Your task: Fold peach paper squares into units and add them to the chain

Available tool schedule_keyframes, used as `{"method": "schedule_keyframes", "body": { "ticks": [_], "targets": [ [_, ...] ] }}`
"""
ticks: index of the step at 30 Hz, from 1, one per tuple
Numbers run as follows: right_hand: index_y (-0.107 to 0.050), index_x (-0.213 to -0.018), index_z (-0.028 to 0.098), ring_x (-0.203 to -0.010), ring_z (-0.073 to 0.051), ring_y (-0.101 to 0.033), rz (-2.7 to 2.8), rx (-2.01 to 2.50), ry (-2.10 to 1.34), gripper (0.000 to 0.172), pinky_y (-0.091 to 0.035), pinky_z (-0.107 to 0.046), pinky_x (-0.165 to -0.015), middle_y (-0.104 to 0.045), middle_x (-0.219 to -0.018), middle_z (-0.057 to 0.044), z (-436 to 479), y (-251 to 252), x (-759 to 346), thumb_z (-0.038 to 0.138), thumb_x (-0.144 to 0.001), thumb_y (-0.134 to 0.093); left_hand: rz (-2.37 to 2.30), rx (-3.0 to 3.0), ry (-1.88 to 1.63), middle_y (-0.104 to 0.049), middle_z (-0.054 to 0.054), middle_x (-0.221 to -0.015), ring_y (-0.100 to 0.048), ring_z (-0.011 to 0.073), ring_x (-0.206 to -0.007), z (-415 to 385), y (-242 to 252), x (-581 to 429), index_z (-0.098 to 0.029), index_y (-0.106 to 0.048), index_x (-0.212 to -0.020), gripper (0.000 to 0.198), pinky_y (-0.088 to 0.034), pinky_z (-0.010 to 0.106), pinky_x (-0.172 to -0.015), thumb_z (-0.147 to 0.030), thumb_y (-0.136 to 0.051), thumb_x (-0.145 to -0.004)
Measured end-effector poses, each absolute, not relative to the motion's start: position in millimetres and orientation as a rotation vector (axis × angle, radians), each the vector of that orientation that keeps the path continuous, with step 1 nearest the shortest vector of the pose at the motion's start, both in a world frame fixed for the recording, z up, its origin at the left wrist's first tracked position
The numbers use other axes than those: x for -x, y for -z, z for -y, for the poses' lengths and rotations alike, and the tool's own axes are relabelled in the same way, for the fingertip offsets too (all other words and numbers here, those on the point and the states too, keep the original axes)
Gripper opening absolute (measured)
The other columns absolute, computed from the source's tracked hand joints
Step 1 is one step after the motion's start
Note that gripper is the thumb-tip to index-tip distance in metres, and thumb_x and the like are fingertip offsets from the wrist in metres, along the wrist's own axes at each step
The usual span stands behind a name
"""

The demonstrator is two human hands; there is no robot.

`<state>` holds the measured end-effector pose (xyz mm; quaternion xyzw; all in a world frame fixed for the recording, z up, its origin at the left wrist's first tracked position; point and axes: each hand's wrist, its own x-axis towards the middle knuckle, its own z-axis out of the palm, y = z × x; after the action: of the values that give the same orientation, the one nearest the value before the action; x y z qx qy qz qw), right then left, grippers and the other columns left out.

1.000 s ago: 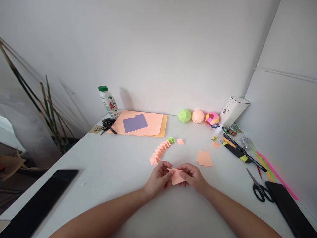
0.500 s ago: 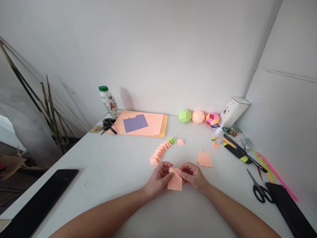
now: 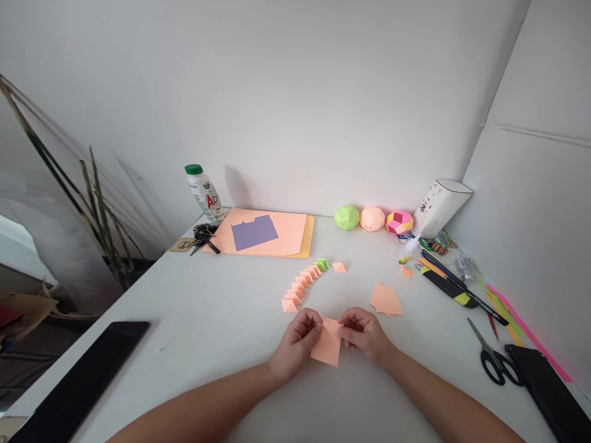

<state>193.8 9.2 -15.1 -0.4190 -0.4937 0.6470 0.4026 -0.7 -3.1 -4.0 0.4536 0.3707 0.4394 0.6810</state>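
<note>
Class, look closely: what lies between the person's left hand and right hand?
In the head view, a peach paper sheet lies between them, held by both the left hand and the right hand.

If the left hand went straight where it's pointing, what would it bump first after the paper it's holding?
Probably the right hand: it holds the opposite side of the peach paper, across from the left hand. Depth is hard to judge.
</note>
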Motion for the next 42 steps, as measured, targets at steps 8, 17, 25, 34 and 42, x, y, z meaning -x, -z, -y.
{"method": "schedule_keyframes", "body": {
  "ticks": [8, 17, 25, 34, 42],
  "targets": [
    [-0.06, -0.08, 0.017, -0.047, -0.008, -0.049, 1.275, 1.1, -1.629, 0.014, -0.038, -0.02, -0.043, -0.058, -0.058, 0.003, -9.9, 11.5, -195.4, 0.025, -0.074, -0.069, -0.8, -1.115, -0.896, -0.05, 0.0, -0.084, -0.047, 0.0138, -0.076, 3.7, 3.1, 1.7, -0.022, -0.056, -0.107, 0.035, -0.041, 0.027, -0.071, -0.037, -0.063, -0.077],
    [-0.062, -0.085, 0.018, -0.051, -0.008, -0.049, 1.314, 1.108, -1.642, 0.017, -0.039, -0.02, -0.046, -0.056, -0.061, 0.004, -7.6, 8.1, -194.5, 0.023, -0.072, -0.07, -0.872, -1.159, -0.845, -0.053, 0.003, -0.091, -0.053, 0.0179, -0.083, 3.4, 3.8, 1.6, -0.021, -0.054, -0.114, 0.043, -0.045, 0.032, -0.076, -0.034, -0.064, -0.075],
    [-0.062, -0.085, 0.018, -0.048, -0.007, -0.046, 1.281, 1.15, -1.633, 0.02, -0.037, -0.02, -0.045, -0.054, -0.059, 0.005, -7.2, 5.4, -193.9, 0.025, -0.069, -0.073, -0.873, -1.206, -0.828, -0.054, 0.003, -0.087, -0.051, 0.0158, -0.075, 2.4, 0.4, 0.3, -0.02, -0.056, -0.112, 0.039, -0.045, 0.03, -0.067, -0.037, -0.061, -0.077],
    [-0.064, -0.087, 0.018, -0.048, -0.009, -0.048, 1.253, 1.143, -1.649, 0.024, -0.037, -0.02, -0.044, -0.056, -0.059, 0.003, -9.6, 9.2, -195.2, 0.03, -0.069, -0.073, -0.88, -1.374, -0.808, -0.054, 0.002, -0.082, -0.049, 0.0144, -0.069, 1.4, -0.2, 2.8, -0.022, -0.06, -0.11, 0.03, -0.043, 0.026, -0.061, -0.034, -0.053, -0.084],
    [-0.065, -0.086, 0.018, -0.05, -0.01, -0.049, 1.264, 1.147, -1.639, 0.024, -0.038, -0.022, -0.044, -0.055, -0.059, 0.003, -9.9, 4.5, -193.1, 0.031, -0.068, -0.074, -0.892, -1.553, -0.742, -0.059, 0.003, -0.08, -0.05, 0.0159, -0.07, 2.5, -9.6, 3.8, -0.022, -0.065, -0.109, 0.03, -0.041, 0.026, -0.065, -0.029, -0.045, -0.088]
  ]
}}
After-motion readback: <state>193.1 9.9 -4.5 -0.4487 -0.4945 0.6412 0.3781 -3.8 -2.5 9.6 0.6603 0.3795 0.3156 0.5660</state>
